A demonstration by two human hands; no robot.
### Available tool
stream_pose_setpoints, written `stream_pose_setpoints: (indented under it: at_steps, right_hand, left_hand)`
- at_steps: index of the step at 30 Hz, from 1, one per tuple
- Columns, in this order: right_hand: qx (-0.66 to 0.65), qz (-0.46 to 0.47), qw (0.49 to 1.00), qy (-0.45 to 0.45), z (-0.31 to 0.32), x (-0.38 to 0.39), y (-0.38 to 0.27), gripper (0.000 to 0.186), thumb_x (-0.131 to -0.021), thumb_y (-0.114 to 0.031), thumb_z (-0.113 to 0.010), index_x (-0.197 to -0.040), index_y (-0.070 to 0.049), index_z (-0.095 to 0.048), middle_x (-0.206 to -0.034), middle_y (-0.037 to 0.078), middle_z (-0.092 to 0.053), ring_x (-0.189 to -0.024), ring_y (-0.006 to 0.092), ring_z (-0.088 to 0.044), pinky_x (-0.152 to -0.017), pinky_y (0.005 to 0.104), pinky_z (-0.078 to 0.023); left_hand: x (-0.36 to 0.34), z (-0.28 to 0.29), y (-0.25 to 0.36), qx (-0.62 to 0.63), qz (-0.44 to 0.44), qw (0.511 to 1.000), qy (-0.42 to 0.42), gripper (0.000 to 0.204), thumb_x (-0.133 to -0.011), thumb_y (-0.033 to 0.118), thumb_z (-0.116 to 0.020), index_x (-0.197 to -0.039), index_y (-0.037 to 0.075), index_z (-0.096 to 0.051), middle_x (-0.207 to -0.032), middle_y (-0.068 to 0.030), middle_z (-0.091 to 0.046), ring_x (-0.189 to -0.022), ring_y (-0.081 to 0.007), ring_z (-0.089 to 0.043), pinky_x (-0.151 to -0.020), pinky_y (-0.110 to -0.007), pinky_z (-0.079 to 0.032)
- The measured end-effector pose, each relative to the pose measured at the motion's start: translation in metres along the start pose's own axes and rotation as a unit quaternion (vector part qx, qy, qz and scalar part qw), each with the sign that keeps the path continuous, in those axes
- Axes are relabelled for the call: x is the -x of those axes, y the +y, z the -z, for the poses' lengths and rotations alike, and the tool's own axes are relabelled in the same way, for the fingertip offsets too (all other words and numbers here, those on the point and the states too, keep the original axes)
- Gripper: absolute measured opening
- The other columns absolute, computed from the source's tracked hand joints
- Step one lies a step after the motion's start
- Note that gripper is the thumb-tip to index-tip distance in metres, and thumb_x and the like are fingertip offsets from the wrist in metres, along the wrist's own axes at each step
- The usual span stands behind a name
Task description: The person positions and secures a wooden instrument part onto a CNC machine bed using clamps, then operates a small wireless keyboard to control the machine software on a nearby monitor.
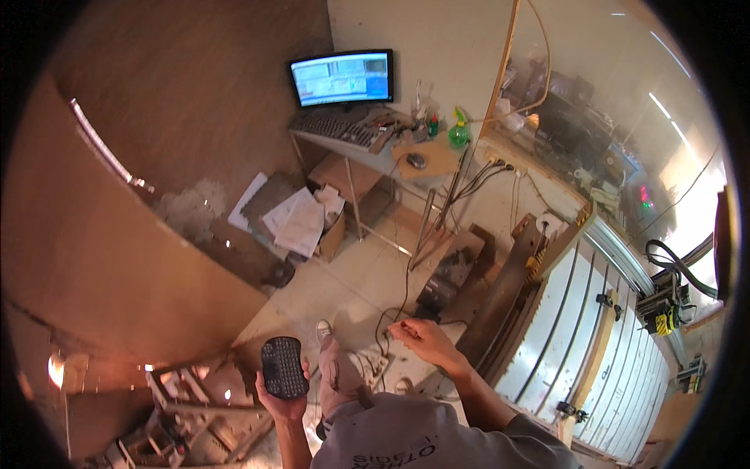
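A small black handheld keyboard [285, 367] rests in my left hand [291, 404], its keys facing up. The fingers and thumb wrap round its lower part and sides. My right hand [422, 339] hovers at the middle of the view over the floor, fingers loosely bent and holding nothing that I can see. To its right lies the slotted bed [539, 356] of a machine, with a wooden strip [595, 352] held on it by black clamps [609, 303].
A desk [383, 160] ahead bears a lit monitor [342, 78], a keyboard [332, 130], a mouse [416, 160] and a green spray bottle [458, 134]. Papers [297, 223] are piled beside it. Cables [406, 285] trail across the floor. Wooden frames [195, 391] stand at lower left.
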State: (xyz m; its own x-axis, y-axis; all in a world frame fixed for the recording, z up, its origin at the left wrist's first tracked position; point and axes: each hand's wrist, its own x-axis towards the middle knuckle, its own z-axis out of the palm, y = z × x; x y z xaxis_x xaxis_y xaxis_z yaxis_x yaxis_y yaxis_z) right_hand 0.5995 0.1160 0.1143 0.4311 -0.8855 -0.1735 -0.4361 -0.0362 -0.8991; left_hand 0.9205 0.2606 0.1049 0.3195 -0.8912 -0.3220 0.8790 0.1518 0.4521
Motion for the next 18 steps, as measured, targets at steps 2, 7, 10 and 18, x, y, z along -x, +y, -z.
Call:
stream_pose_setpoints:
  at_steps: [2, 7, 10, 18]
  right_hand:
    - [-0.004, 0.025, 0.998, 0.051, -0.007, -0.048, 0.005, 0.037, -0.101, -0.035, -0.064, -0.11, 0.001, -0.07, -0.087, 0.016, -0.073, -0.08, 0.0249, -0.073, -0.071, 0.0359, -0.054]
    - [-0.033, -0.053, 0.983, 0.174, -0.008, -0.155, 0.006, 0.04, -0.1, -0.036, -0.066, -0.102, 0.004, -0.071, -0.081, 0.015, -0.073, -0.078, 0.0215, -0.072, -0.071, 0.0383, -0.054]
    - [-0.024, -0.146, 0.963, 0.223, 0.006, -0.208, -0.021, 0.041, -0.099, -0.037, -0.067, -0.101, 0.004, -0.072, -0.084, 0.016, -0.074, -0.078, 0.0205, -0.071, -0.072, 0.0386, -0.054]
    - [0.051, -0.14, 0.914, 0.376, 0.061, -0.315, -0.053, 0.042, -0.097, -0.037, -0.067, -0.1, 0.005, -0.073, -0.081, 0.019, -0.072, -0.073, 0.0253, -0.068, -0.069, 0.0396, -0.052]
  left_hand:
    - [-0.065, -0.01, 0.006, -0.014, 0.026, 0.999, -0.027, 0.069, -0.096, 0.056, -0.053, -0.142, 0.005, -0.054, -0.131, -0.0199, -0.063, -0.101, -0.0415, -0.065, -0.081, -0.046, -0.058]
    - [-0.238, -0.05, 0.021, -0.015, 0.12, 0.985, -0.122, 0.068, -0.096, 0.056, -0.053, -0.142, 0.005, -0.054, -0.127, -0.0198, -0.065, -0.102, -0.042, -0.068, -0.08, -0.047, -0.06]
    - [-0.32, -0.091, 0.052, -0.013, 0.187, 0.973, -0.132, 0.068, -0.097, 0.056, -0.053, -0.142, 0.004, -0.054, -0.126, -0.021, -0.066, -0.102, -0.0413, -0.069, -0.083, -0.047, -0.06]
    - [-0.459, -0.165, 0.093, 0.027, 0.244, 0.951, -0.186, 0.082, -0.097, 0.06, -0.051, -0.152, 0.0, -0.04, -0.143, -0.0338, -0.051, -0.103, -0.0416, -0.067, -0.089, -0.047, -0.061]
